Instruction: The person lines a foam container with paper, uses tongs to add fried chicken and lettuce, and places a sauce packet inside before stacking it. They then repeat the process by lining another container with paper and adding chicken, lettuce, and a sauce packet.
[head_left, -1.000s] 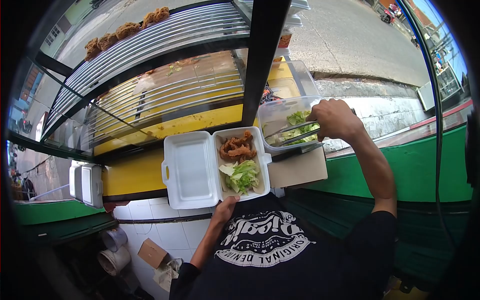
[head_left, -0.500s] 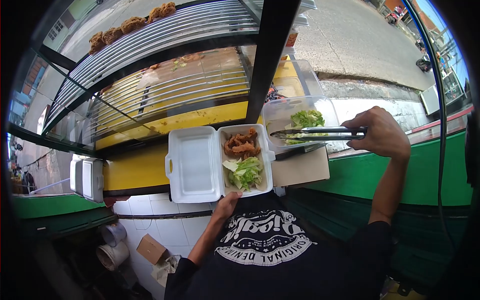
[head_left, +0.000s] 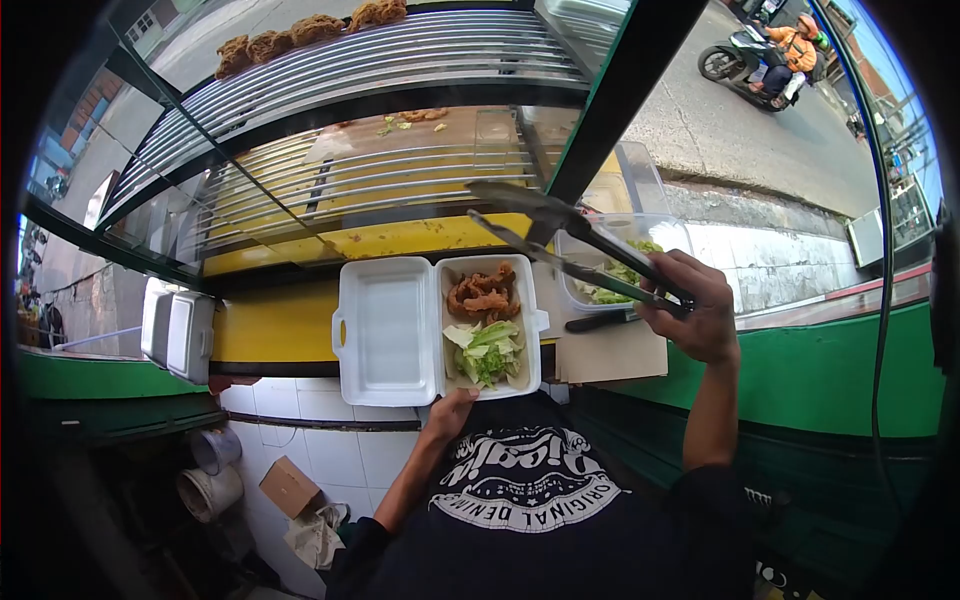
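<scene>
An open white foam box (head_left: 389, 391) has its empty lid half on the left. Its right half holds brown fried pieces (head_left: 484, 293) above chopped lettuce (head_left: 487, 352). My left hand (head_left: 451, 411) grips the box's lower edge with the thumb on the rim. In my right hand (head_left: 693, 307) are metal tongs (head_left: 590, 244), their jaws spread apart and pointing left, above and beyond the box. Partly behind the tongs and my right hand, a clear plastic tub (head_left: 677, 236) contains more lettuce (head_left: 612, 278).
A glass display case with metal racks (head_left: 350, 82) stands beyond the box, fried pieces (head_left: 290, 38) on top. Closed foam boxes (head_left: 184, 335) are at left. A knife (head_left: 600, 320) lies by the tub over cardboard (head_left: 612, 354). A motorcycle with riders (head_left: 760, 65) is on the road.
My right hand has moved left, bringing the tongs from over the lettuce tub to above the box's far side, with their jaws now wider apart. A motorcycle has appeared on the road.
</scene>
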